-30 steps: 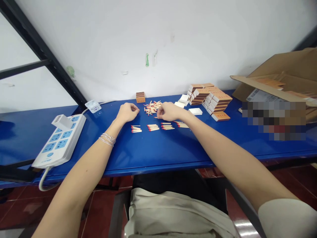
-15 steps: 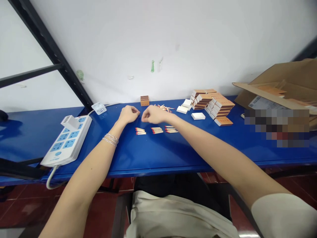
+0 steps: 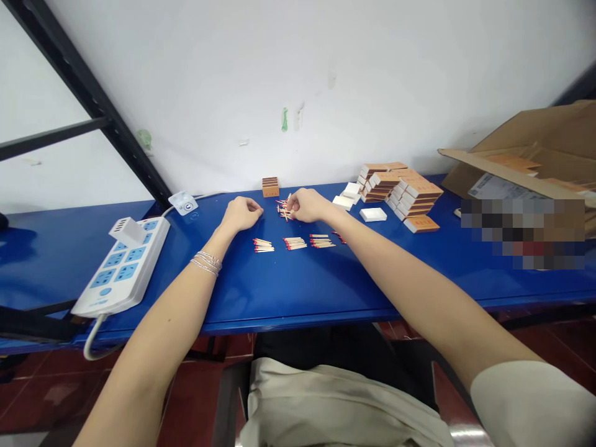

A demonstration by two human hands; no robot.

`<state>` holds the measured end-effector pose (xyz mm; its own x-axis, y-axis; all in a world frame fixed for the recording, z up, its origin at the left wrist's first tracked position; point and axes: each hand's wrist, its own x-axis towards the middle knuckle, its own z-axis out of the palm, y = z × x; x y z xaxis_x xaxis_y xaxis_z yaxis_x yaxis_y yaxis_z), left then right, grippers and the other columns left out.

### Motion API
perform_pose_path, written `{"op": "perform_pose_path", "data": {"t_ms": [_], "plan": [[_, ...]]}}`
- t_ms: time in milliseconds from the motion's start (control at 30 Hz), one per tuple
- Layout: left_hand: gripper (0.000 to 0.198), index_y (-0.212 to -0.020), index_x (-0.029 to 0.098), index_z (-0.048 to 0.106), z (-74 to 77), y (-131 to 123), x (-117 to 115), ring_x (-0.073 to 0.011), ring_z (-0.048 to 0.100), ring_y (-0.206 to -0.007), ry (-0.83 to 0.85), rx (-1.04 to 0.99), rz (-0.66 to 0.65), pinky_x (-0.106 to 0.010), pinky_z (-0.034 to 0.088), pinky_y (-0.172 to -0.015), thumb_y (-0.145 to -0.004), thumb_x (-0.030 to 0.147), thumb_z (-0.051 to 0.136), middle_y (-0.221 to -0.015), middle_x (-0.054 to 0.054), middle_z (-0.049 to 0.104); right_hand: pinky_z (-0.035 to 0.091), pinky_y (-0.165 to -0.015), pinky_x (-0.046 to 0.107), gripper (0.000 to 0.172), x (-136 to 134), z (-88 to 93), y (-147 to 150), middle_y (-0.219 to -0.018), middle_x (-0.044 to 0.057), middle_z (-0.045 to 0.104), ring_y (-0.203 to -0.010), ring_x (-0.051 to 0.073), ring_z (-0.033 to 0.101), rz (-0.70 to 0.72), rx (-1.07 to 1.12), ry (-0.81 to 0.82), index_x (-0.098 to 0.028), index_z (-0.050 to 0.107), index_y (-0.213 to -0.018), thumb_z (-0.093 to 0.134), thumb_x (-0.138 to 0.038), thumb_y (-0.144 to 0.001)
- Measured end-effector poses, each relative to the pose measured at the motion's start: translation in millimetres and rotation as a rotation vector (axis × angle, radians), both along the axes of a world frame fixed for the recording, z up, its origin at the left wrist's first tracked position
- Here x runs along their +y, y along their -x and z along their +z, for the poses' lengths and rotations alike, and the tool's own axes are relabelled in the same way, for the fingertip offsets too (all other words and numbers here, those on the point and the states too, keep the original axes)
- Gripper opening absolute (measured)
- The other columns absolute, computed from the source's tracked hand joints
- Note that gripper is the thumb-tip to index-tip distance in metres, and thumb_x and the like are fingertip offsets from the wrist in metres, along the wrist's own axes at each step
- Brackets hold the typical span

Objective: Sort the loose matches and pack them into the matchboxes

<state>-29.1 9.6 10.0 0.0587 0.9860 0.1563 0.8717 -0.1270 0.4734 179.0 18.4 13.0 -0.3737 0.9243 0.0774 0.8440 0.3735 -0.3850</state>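
Note:
My right hand [image 3: 307,206] is at a small loose heap of red-tipped matches [image 3: 284,210], its fingertips down among them. Whether it pinches any is hidden. My left hand [image 3: 242,214] rests just left of the heap with its fingers curled and nothing visible in them. Toward me lie several neat small rows of matches [image 3: 295,243] on the blue table [image 3: 279,292], and my right forearm partly covers the rightmost row. Behind the heap stands a small orange matchbox stack [image 3: 270,187].
Stacked orange-and-white matchboxes [image 3: 400,194] and white box trays [image 3: 373,214] stand right of my hand. An open cardboard carton [image 3: 526,155] sits at the far right, partly blurred. A white power strip [image 3: 121,267] lies at the left, with a cable running off the table's front edge.
My right hand has moved rightward and forward onto the loose matches, and the heap looks smaller. My left hand has stayed in place, and the view has shifted slightly.

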Motion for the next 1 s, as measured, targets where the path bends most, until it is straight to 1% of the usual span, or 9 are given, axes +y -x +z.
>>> {"op": "perform_pose_path", "data": {"t_ms": [100,167,267,367,433,500,633,767,1000], "plan": [[0.015,-0.087,0.021,0.076,0.8,-0.5,-0.6,-0.0213,0.069,-0.090,-0.004,0.006,-0.005,-0.028,0.053,-0.082,-0.077,0.029,0.067,-0.093,-0.006,0.077,0.046,-0.078,0.024,0.038,-0.6,-1.4,-4.0,-0.107,0.008,0.072,-0.095,0.021,0.066,0.058,-0.018,-0.069,-0.019,0.072,-0.111,0.068,-0.014,-0.074],[0.015,-0.087,0.020,0.076,1.1,-0.7,-1.0,-0.0213,0.069,-0.090,-0.003,0.006,-0.004,-0.028,0.053,-0.082,-0.077,0.028,0.067,-0.093,-0.007,0.077,0.046,-0.086,0.028,0.043,-1.6,-2.7,-5.0,-0.117,0.010,0.068,-0.102,0.024,0.064,0.083,-0.056,-0.080,-0.023,0.070,-0.118,0.069,-0.019,-0.076],[0.016,-0.087,0.020,0.076,0.6,-0.2,-0.6,-0.0216,0.069,-0.090,0.000,-0.003,-0.005,-0.028,0.053,-0.082,-0.077,0.029,0.068,-0.093,-0.007,0.077,0.044,-0.095,0.038,0.049,-4.0,-3.1,-5.7,-0.128,0.014,0.059,-0.112,0.030,0.060,0.040,-0.107,-0.084,-0.025,0.064,-0.127,0.069,-0.026,-0.078],[0.016,-0.087,0.020,0.076,-0.9,0.7,1.1,-0.0218,0.069,-0.088,0.002,-0.006,-0.008,-0.029,0.053,-0.082,-0.076,0.029,0.068,-0.092,-0.007,0.077,0.043,-0.098,0.045,0.052,-5.1,-2.3,-9.0,-0.130,0.016,0.056,-0.118,0.034,0.056,-0.020,-0.116,-0.113,-0.024,0.061,-0.130,0.068,-0.027,-0.079],[0.016,-0.087,0.020,0.076,-1.8,1.0,2.0,-0.0215,0.069,-0.088,-0.001,-0.001,-0.008,-0.029,0.053,-0.081,-0.077,0.029,0.068,-0.092,-0.007,0.077,0.043,-0.099,0.043,0.048,-3.8,-2.9,-12.1,-0.129,0.016,0.058,-0.117,0.032,0.057,-0.040,-0.098,-0.116,-0.020,0.064,-0.128,0.067,-0.027,-0.080],[0.015,-0.087,0.021,0.076,-2.0,1.0,2.3,-0.0214,0.069,-0.088,-0.007,0.002,-0.007,-0.028,0.053,-0.082,-0.076,0.029,0.068,-0.092,-0.006,0.076,0.045,-0.097,0.036,0.043,-1.2,-4.9,-14.5,-0.126,0.016,0.061,-0.111,0.028,0.061,-0.047,-0.072,-0.106,-0.017,0.067,-0.122,0.066,-0.025,-0.080],[0.014,-0.085,0.020,0.076,-1.3,0.4,1.7,-0.0217,0.069,-0.089,-0.008,-0.007,-0.006,-0.029,0.052,-0.084,-0.076,0.028,0.070,-0.092,-0.007,0.076,0.046,-0.088,0.027,0.029,3.9,-9.4,-15.1,-0.109,0.012,0.072,-0.101,0.024,0.065,-0.056,-0.043,-0.102,-0.015,0.073,-0.107,0.063,-0.016,-0.079],[0.013,-0.085,0.021,0.076,-1.4,0.4,1.9,-0.0220,0.068,-0.090,-0.001,-0.008,-0.005,-0.030,0.052,-0.084,-0.076,0.028,0.070,-0.092,-0.007,0.076,0.046,-0.082,0.028,0.025,3.8,-9.1,-13.6,-0.101,0.011,0.074,-0.094,0.023,0.067,-0.064,-0.053,-0.116,-0.017,0.075,-0.099,0.060,-0.013,-0.078],[0.014,-0.085,0.021,0.076,-2.4,0.8,2.2,-0.0221,0.068,-0.090,-0.010,0.006,-0.018,-0.029,0.053,-0.081,-0.077,0.030,0.068,-0.092,-0.007,0.076,0.047,-0.083,0.034,0.020,1.8,-8.2,-13.1,-0.107,0.015,0.072,-0.098,0.028,0.066,-0.096,-0.142,-0.126,-0.015,0.072,-0.095,0.056,-0.018,-0.084]]}}
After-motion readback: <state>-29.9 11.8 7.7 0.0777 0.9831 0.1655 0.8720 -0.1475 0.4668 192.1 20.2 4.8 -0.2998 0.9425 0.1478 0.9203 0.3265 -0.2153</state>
